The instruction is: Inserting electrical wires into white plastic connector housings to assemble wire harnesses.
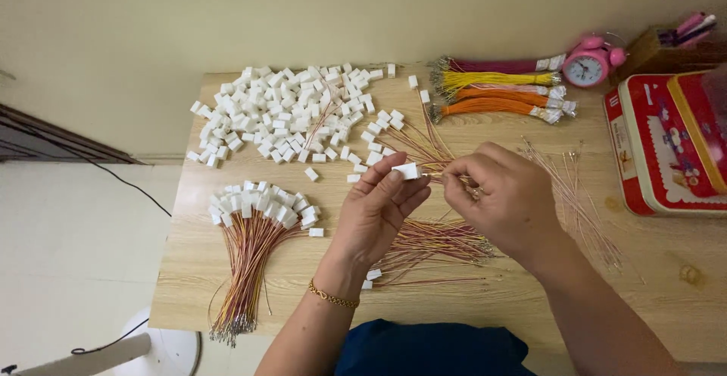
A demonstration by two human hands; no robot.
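Centrally, left hand (379, 209) fingers pinching one white connector (407, 170), right hand (506, 202) fingers gripping one thin wire (433, 174), four coloured wire bundles (492, 88) beyond.

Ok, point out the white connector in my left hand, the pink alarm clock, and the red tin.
white connector (407, 170), head view, on its side face, between the fingertips.
pink alarm clock (585, 70), head view, on its round dial.
red tin (660, 137), head view, on its lid.
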